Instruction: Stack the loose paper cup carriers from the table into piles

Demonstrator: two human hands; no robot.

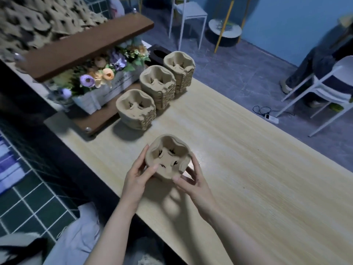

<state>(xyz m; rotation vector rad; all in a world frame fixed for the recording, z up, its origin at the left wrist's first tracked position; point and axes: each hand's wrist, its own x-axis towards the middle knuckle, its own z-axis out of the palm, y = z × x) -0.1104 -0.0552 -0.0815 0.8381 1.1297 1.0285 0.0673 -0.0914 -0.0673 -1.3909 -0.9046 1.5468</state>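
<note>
I hold a brown paper cup carrier [168,155] above the pale wooden table [257,178], tilted toward me. My left hand [138,173] grips its left side with the thumb on the near rim. My right hand [191,180] grips its right side, thumb on the near rim and fingers behind. Three piles of stacked carriers stand in a row at the back: a near pile [135,109], a middle pile [158,85] and a far pile [179,69].
A white box of artificial flowers [103,81] sits on a low wooden shelf left of the piles, under a brown board [86,48] carrying many more carriers [38,18]. Beyond the table's right edge are white chairs [328,88], a seated person and a power strip [271,118].
</note>
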